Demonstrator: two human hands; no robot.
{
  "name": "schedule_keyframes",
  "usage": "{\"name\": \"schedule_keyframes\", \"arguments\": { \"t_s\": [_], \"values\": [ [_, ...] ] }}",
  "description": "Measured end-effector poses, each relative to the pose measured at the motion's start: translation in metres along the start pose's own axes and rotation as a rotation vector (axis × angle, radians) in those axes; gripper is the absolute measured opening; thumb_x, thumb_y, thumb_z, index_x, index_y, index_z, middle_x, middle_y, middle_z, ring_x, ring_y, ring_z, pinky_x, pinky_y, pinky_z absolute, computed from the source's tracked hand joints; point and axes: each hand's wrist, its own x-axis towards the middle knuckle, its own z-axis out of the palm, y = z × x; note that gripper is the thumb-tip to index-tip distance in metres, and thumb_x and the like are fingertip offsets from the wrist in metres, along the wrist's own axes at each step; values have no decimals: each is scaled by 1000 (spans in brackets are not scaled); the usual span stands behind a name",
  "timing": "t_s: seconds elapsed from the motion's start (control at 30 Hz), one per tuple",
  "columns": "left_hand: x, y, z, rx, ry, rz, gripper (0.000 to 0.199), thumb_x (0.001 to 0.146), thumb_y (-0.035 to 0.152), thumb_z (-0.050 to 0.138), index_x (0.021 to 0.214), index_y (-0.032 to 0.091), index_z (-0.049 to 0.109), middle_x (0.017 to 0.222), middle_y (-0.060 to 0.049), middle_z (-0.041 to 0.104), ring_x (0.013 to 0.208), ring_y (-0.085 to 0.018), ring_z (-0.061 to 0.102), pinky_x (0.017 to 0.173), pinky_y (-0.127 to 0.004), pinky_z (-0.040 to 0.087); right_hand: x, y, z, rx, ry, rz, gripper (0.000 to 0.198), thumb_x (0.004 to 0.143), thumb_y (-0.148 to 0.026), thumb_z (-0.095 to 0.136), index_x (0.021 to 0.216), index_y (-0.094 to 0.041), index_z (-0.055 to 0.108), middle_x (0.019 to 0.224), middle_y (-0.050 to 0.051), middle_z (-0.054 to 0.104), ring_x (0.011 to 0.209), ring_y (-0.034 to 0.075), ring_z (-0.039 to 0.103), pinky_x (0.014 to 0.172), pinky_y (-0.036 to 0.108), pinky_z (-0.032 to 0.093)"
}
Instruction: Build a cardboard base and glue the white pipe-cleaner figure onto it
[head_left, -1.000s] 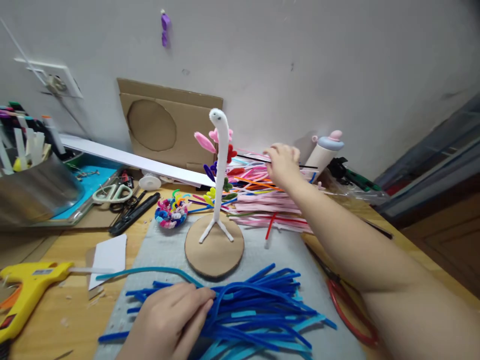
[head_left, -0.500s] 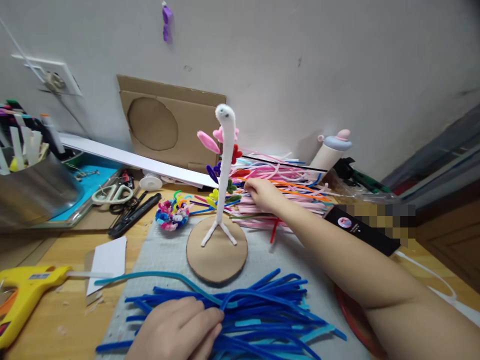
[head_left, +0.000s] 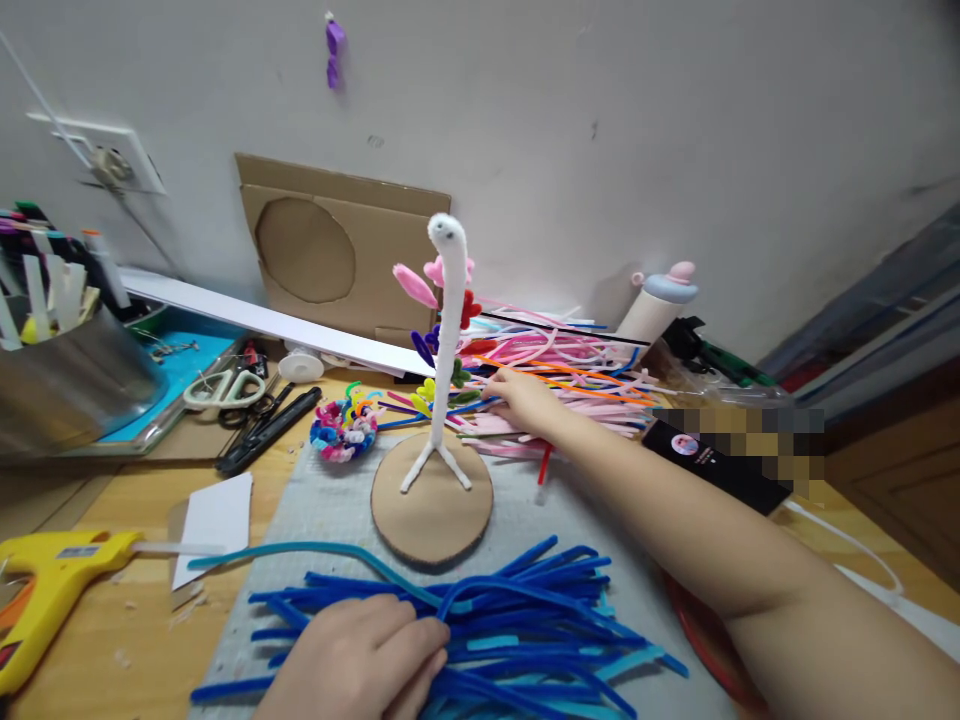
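Note:
My left hand (head_left: 360, 655) lies at the near edge with its fingers closed on a blue pipe cleaner (head_left: 517, 592), over a spread bundle of blue ones. Farther off, my right hand (head_left: 521, 402) reaches into a heap of pink and other pipe cleaners (head_left: 600, 410). Its fingertips pinch together at a thin blue pipe cleaner (head_left: 469, 406). Between the hands stands a white fuzzy long-necked figure (head_left: 450, 330) with two legs on a round wood slice (head_left: 433, 515). Small coloured fuzzy flowers (head_left: 424, 397) show behind its neck.
A yellow glue gun (head_left: 64, 575), white card (head_left: 217, 525), scissors (head_left: 225, 392) and black cutter (head_left: 270, 432) lie on the left. A multicoloured fuzzy ring (head_left: 343, 430) sits by the wood slice. A phone (head_left: 712, 465) and bottle (head_left: 656, 305) are at the right.
My right hand has shifted slightly down and nearer, and a blue pipe cleaner now shows at its fingertips. My left hand stays in nearly the same spot.

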Motion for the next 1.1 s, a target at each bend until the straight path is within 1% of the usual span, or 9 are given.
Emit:
{"name": "schedule_keyframes", "arguments": {
  "t_s": [0.13,0.3,0.43,0.5,0.57,0.7,0.77,0.93,1.1],
  "values": [
    [2,0,1,11,-20,1,23,94,25,41,90,24,64,68,0,65,62,-12,64,60,-19,52,5,4,2,-35,28,34,15,85,-27,59,95,-21,69,98,7,63,91,22,58,77,29,38],
    [1,1,1,32,-68,26,24,95,25,40,90,24,63,67,1,64,62,-13,64,59,-20,52,12,18,-3,-58,44,132,27,93,-26,46,89,-13,69,97,15,65,94,26,59,83,36,36],
    [0,0,2,41,-82,33,22,95,25,41,90,24,62,67,1,64,62,-12,64,58,-19,51,13,24,-7,17,-10,107,22,90,-20,48,92,-17,69,94,9,70,91,21,62,83,30,39],
    [-1,-1,4,45,-95,41,21,94,25,41,90,23,62,67,1,64,61,-12,63,56,-19,50,12,24,-9,70,-21,77,25,88,-14,46,98,-20,68,99,4,70,92,17,62,83,26,40],
    [-1,-2,5,56,-117,54,21,94,24,41,89,23,61,66,0,64,59,-13,63,53,-20,49,12,24,-9,101,-30,59,29,82,-8,48,96,-21,70,98,1,71,92,15,62,84,24,41],
    [-1,-3,6,69,-159,66,22,94,23,40,88,22,61,67,0,64,59,-14,63,51,-22,48,13,27,-6,101,-28,73,26,71,-5,53,76,-20,73,97,3,71,92,19,63,86,28,41],
    [-1,-3,6,63,-146,60,22,94,24,40,88,22,61,67,0,63,60,-13,63,53,-20,48,13,30,-3,94,-6,99,27,71,-5,52,77,-20,74,101,5,69,93,20,63,86,29,42],
    [0,-2,5,30,-110,52,20,94,27,42,89,23,61,66,1,62,60,-11,62,56,-17,48,13,35,2,99,13,105,40,72,-4,52,100,-24,72,103,2,69,95,19,63,85,27,44],
    [1,-2,6,-14,-70,47,18,94,26,43,89,24,60,65,1,62,60,-10,62,56,-16,48,12,39,4,66,6,68,33,69,-1,53,82,-22,75,105,3,68,94,20,62,85,29,43]
  ]
}}
